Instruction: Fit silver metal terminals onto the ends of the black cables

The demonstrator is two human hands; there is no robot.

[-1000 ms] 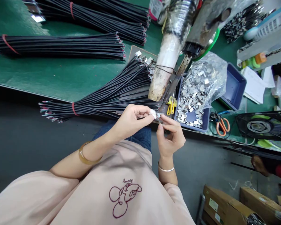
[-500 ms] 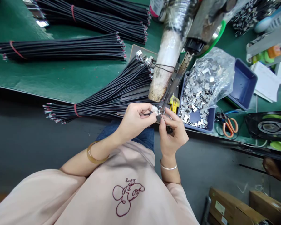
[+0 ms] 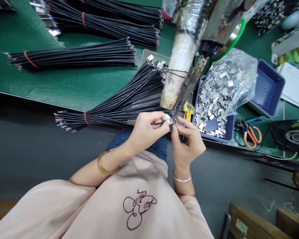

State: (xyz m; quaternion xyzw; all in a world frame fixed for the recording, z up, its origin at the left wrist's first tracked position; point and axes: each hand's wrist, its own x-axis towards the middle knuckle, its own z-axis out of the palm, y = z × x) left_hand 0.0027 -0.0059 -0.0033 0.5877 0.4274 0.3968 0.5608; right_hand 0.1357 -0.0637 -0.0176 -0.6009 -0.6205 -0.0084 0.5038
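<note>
My left hand (image 3: 146, 130) is closed in a pinch on the end of a thin black cable (image 3: 158, 123), with a white wrap on one fingertip. My right hand (image 3: 188, 141) is pinched on a small metal clip (image 3: 173, 122) held against that cable end. Both hands meet at the table's front edge, just below the tip of a soldering tool (image 3: 186, 91). A fanned bundle of black cables (image 3: 124, 101) tied with a red band lies to the left of my hands. A blue tray (image 3: 226, 127) heaped with metal clips (image 3: 211, 103) sits right of them.
More black cable bundles (image 3: 74, 56) lie on the green mat (image 3: 64, 86) at the back. A plastic bag of clips (image 3: 229, 79), a second blue tray (image 3: 267, 89), orange-handled scissors (image 3: 251, 136) and a small fan (image 3: 295, 136) are at the right. Cardboard boxes (image 3: 251, 222) stand on the floor.
Both hands have risen slightly towards the tool tip at the table edge, still pinched together. The view has shifted a little to the left.
</note>
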